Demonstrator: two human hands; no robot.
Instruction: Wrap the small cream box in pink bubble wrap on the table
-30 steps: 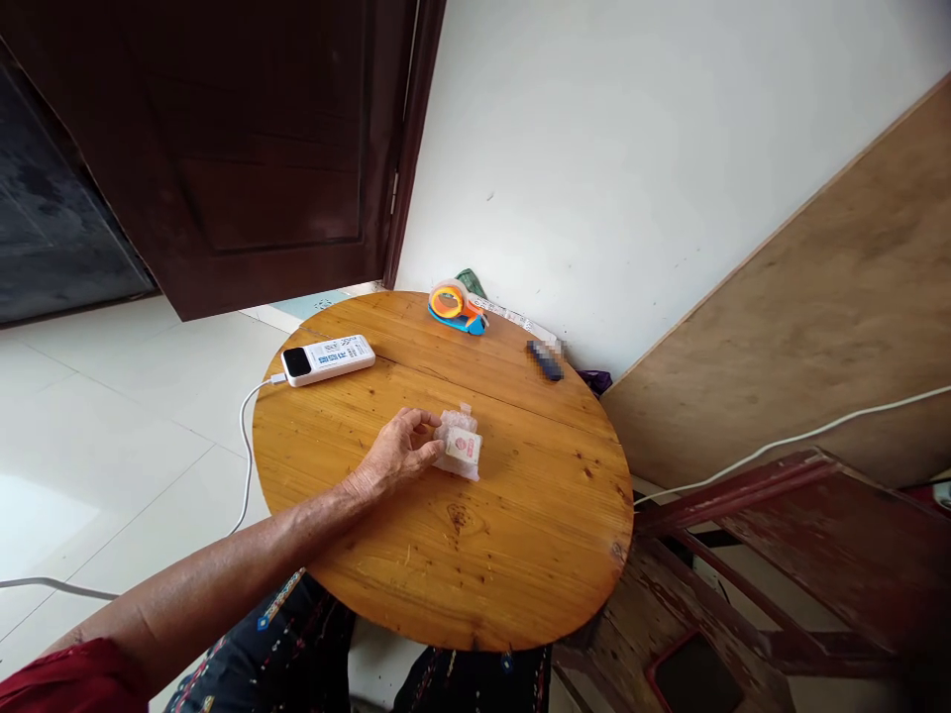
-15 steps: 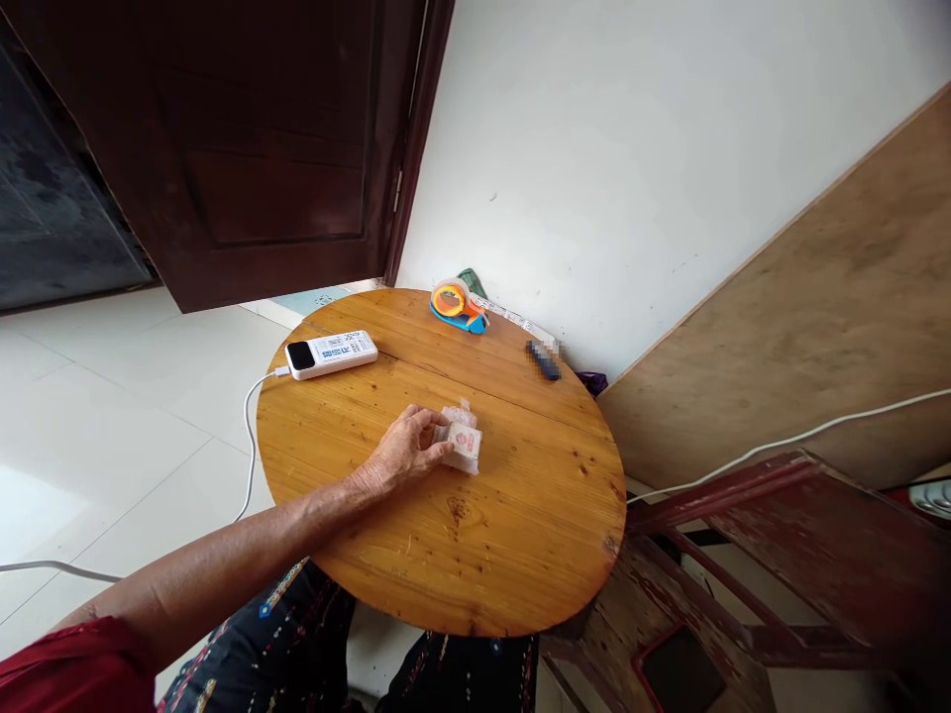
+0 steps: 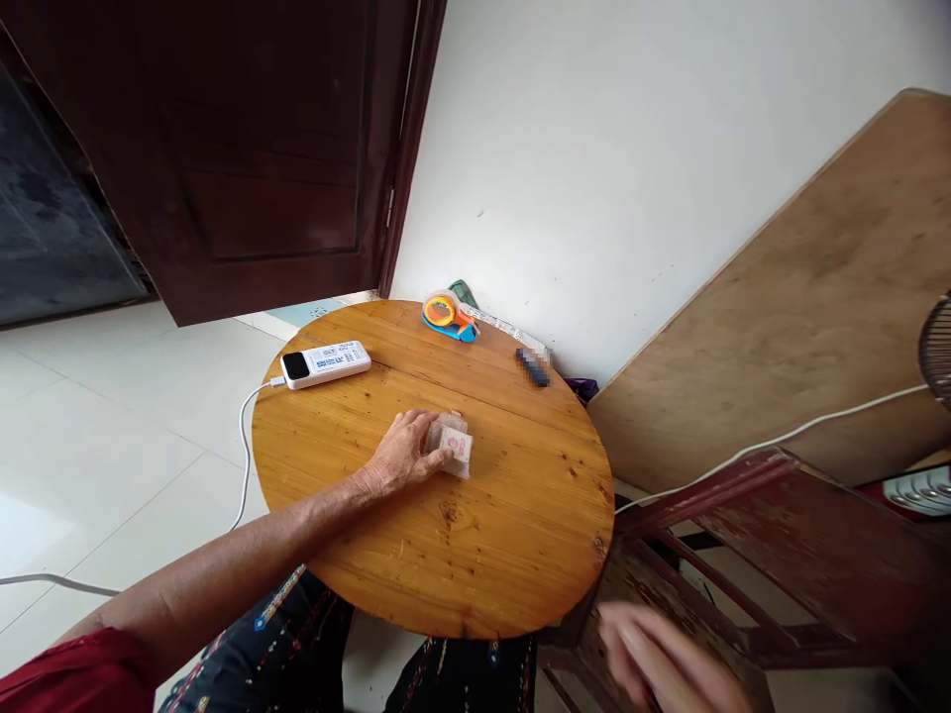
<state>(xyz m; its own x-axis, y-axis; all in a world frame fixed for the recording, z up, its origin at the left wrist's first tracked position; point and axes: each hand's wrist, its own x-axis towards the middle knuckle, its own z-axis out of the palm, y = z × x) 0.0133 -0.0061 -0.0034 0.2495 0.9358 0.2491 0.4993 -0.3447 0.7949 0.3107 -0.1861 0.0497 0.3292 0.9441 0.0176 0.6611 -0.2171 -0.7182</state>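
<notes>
Left grip (image 3: 441,438) clasps a squarish, pale, red-printed block (image 3: 459,444); right grip (image 3: 615,639) blurred, state unclear.

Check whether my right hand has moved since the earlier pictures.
Yes. Out of view before, the right hand has come in beyond the lower right edge of the table.

wooden table (image 3: 520,515) bears plastic wrap (image 3: 452,423), white device (image 3: 327,363), tape dispenser (image 3: 455,325), dark item (image 3: 532,367).

Red-printed white block (image 3: 459,444) — flat on wrap (image 3: 451,422), seemingly bubbled
</notes>
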